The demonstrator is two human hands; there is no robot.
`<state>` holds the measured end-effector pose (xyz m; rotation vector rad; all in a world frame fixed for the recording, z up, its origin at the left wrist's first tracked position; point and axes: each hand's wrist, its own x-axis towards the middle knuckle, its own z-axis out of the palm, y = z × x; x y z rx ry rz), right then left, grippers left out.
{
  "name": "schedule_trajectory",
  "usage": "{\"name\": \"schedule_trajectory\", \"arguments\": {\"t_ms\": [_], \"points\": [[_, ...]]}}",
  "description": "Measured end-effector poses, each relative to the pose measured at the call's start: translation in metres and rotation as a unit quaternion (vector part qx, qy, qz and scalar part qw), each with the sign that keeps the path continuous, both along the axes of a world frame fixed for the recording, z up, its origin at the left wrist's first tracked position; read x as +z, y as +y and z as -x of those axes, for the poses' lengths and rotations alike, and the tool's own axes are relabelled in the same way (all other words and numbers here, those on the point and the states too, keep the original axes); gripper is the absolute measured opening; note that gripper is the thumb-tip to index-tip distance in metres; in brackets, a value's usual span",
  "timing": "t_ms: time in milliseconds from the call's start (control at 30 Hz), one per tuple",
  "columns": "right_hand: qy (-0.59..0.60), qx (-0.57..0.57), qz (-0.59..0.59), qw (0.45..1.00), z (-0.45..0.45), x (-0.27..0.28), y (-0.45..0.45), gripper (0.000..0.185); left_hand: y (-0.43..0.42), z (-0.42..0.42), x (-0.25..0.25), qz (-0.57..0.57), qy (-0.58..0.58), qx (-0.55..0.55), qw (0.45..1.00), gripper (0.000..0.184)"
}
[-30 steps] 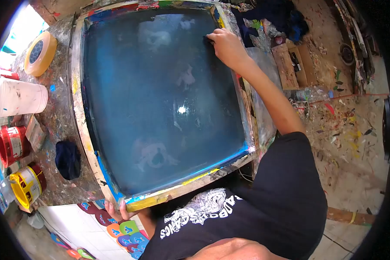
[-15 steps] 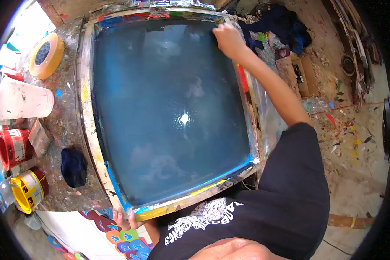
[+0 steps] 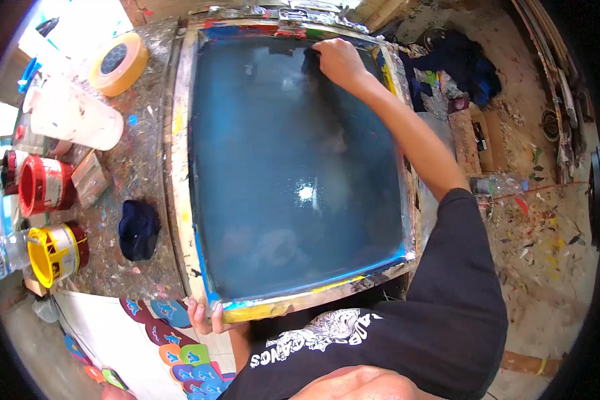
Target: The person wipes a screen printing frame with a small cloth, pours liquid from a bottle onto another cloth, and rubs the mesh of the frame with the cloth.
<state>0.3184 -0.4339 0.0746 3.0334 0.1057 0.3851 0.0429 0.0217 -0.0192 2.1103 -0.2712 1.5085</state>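
A wooden-framed printing screen fills the middle of the view, its dark blue-grey mesh shiny with a bright light reflection. Paint stains mark the wooden rim. My left hand grips the frame's near left corner, fingers curled over the edge. Over the far part of the mesh, my right hand is closed, its knuckles up. A dark patch shows just below its fingers; whether that is a cloth or a reflection is unclear.
On the paint-spattered table at left are a tape roll, a white plastic jug, a red tub, a yellow tub and a dark cloth. Dark rags and a cardboard box lie at right.
My right hand has moved left from the frame's far right corner over the mesh. The view has shifted, so the screen and table appear farther right. My left hand keeps its hold.
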Motion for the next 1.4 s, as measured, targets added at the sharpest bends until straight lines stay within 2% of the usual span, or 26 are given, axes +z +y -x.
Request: {"name": "schedule_trajectory", "arguments": {"t_ms": [67, 100, 133, 233, 333, 367, 400, 467, 533, 600, 667, 800, 833, 867, 933, 1000, 1067, 1167, 1200, 1300, 1367, 1400], "points": [[0.008, -0.052, 0.006, 0.999, -0.026, -0.006, 0.028, 0.014, -0.004, -0.005, -0.001, 0.007, -0.029, 0.004, 1.000, 0.049], [-0.028, -0.023, -0.018, 0.999, -0.038, -0.015, 0.043, 0.011, -0.005, -0.007, -0.003, 0.012, -0.045, 0.010, 0.999, 0.048], [-0.013, -0.012, -0.025, 1.000, -0.045, -0.015, 0.067, 0.013, -0.007, -0.011, -0.002, 0.016, -0.060, 0.016, 0.998, 0.047], [-0.032, 0.062, -0.116, 0.991, -0.071, -0.018, 0.124, 0.028, -0.014, -0.005, 0.020, 0.014, 0.002, -0.018, 1.000, 0.034], [-0.043, 0.106, -0.179, 0.977, -0.094, -0.016, 0.143, 0.033, 0.000, 0.005, -0.005, 0.012, 0.036, 0.013, 0.999, 0.032], [-0.049, 0.136, -0.201, 0.969, -0.101, -0.018, 0.149, 0.035, -0.002, 0.002, 0.004, 0.006, 0.039, 0.003, 0.999, 0.032], [-0.040, 0.147, -0.173, 0.973, -0.101, -0.021, 0.145, 0.035, -0.007, 0.005, 0.017, -0.018, 0.066, -0.044, 0.997, 0.071], [0.009, 0.107, -0.170, 0.980, -0.082, -0.001, 0.136, 0.027, -0.006, 0.008, 0.021, -0.006, 0.091, -0.070, 0.993, 0.070], [0.018, 0.078, -0.083, 0.993, -0.077, 0.000, 0.110, 0.023, -0.011, 0.008, 0.027, 0.002, 0.087, -0.054, 0.995, 0.067], [0.049, 0.011, -0.047, 0.998, -0.051, 0.016, 0.098, 0.018, -0.011, 0.006, 0.031, 0.008, 0.086, -0.043, 0.995, 0.063], [0.069, -0.002, -0.018, 0.997, -0.031, 0.011, 0.072, 0.017, -0.008, 0.004, 0.032, -0.010, 0.089, -0.082, 0.993, 0.075], [0.066, 0.002, -0.029, 0.997, 0.039, 0.022, 0.019, 0.023, -0.008, 0.002, 0.028, -0.002, 0.093, -0.082, 0.992, 0.079], [0.088, -0.058, -0.021, 0.994, 0.055, 0.024, 0.003, 0.027, -0.006, -0.002, 0.026, -0.001, 0.067, -0.088, 0.994, 0.079], [0.083, -0.061, 0.031, 0.994, 0.072, 0.022, -0.017, 0.027, -0.005, -0.003, 0.022, 0.003, 0.045, -0.103, 0.994, 0.079], [0.087, -0.023, 0.012, 0.996, 0.114, 0.021, -0.041, 0.028, -0.004, -0.002, 0.015, 0.011, 0.042, -0.083, 0.996, 0.082], [0.136, -0.030, 0.028, 0.990, 0.165, 0.036, -0.019, 0.026, -0.003, -0.006, 0.013, 0.003, 0.021, -0.080, 0.997, 0.084], [0.184, 0.000, 0.008, 0.983, 0.221, 0.047, 0.005, 0.028, -0.008, -0.003, 0.010, 0.013, 0.043, -0.086, 0.995, 0.087], [0.270, -0.046, -0.060, 0.960, 0.294, 0.072, 0.047, 0.034, -0.018, -0.019, 0.017, 0.027, -0.048, -0.028, 0.998, 0.091], [0.284, -0.052, -0.081, 0.954, 0.313, 0.080, 0.054, 0.036, -0.015, -0.015, 0.014, 0.022, -0.041, -0.023, 0.999, 0.091], [0.305, -0.018, -0.122, 0.944, 0.357, 0.091, 0.068, 0.038, -0.009, -0.015, 0.011, 0.000, -0.045, -0.019, 0.999, 0.083], [0.348, 0.060, -0.258, 0.899, 0.366, 0.094, 0.075, 0.038, -0.006, -0.015, 0.008, -0.003, -0.042, -0.012, 0.999, 0.082], [0.347, 0.063, -0.258, 0.899, 0.361, 0.092, 0.077, 0.038, -0.007, -0.015, 0.007, 0.001, -0.037, -0.010, 0.999, 0.081]]}}
